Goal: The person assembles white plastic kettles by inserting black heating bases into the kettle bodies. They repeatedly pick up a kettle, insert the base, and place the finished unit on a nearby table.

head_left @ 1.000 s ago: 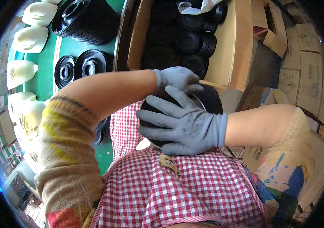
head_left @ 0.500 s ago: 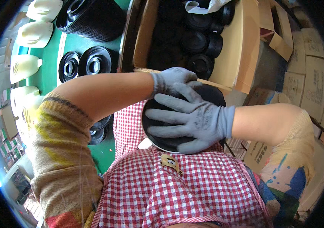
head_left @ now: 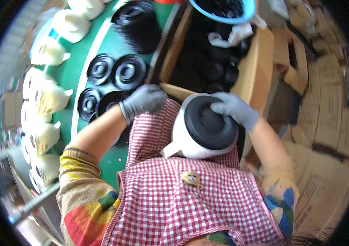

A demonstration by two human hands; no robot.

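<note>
A white jug-like vessel (head_left: 178, 133) rests tilted on my lap, its spout or handle pointing to the lower left. Over its upward-facing end sits a round black cap (head_left: 209, 123) with a raised ring. My right hand (head_left: 236, 110) grips the cap's far right edge, thumb on top and the other fingers partly hidden. Left of the vessel, by the table's edge, my left hand (head_left: 146, 100) is curled closed, apart from the vessel; whatever may be inside it is hidden. Both hands wear grey gloves.
Black ringed discs (head_left: 128, 72) and a tall black stack (head_left: 137, 26) stand on the green table (head_left: 90, 53). White vessels (head_left: 47, 51) line its left side. Ahead is a cardboard box (head_left: 250, 61) of black parts, with a blue basin (head_left: 223, 18) at its far end. Cartons (head_left: 326, 115) fill the right.
Both hands lay over the black cap before. My left hand has moved off to the left and closed; my right has slid to the far right edge. The white vessel now shows, and the view has shifted.
</note>
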